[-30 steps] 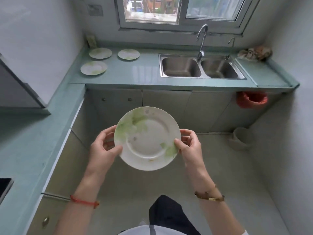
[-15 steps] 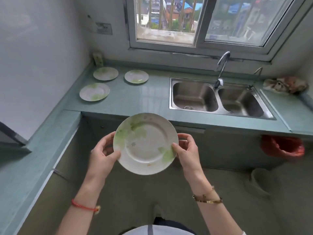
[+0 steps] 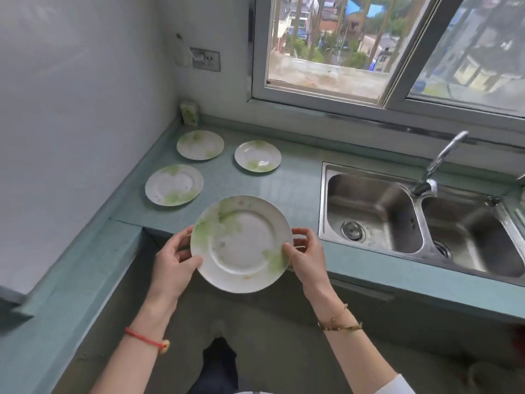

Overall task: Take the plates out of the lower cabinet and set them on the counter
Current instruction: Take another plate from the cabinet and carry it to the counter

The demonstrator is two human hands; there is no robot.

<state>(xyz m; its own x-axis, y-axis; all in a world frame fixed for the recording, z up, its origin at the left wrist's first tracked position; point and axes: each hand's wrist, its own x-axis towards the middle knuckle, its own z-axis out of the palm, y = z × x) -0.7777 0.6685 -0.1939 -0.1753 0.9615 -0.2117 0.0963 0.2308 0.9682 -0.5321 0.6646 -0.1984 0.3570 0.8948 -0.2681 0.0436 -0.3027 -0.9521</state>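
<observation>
A white plate with green leaf print (image 3: 241, 243) hangs in the air at the counter's front edge, its far half over the counter. My left hand (image 3: 174, 263) grips its left rim, thumb on top. My right hand (image 3: 305, 255) grips its right rim the same way. Three matching plates lie flat on the teal counter (image 3: 295, 183): one at the near left (image 3: 174, 185), one at the back left (image 3: 200, 145), one at the back middle (image 3: 258, 156). The lower cabinet is out of sight below the counter.
A steel double sink (image 3: 420, 223) with a tap (image 3: 437, 163) is set into the counter on the right. A small green box (image 3: 189, 113) stands in the back corner under a wall socket (image 3: 205, 59). The counter's left wing (image 3: 71, 280) runs toward me along the wall.
I have stepped closer to the counter and the view has tilted up. Both hands have carried the plate forward until it reaches over the counter's front edge.
</observation>
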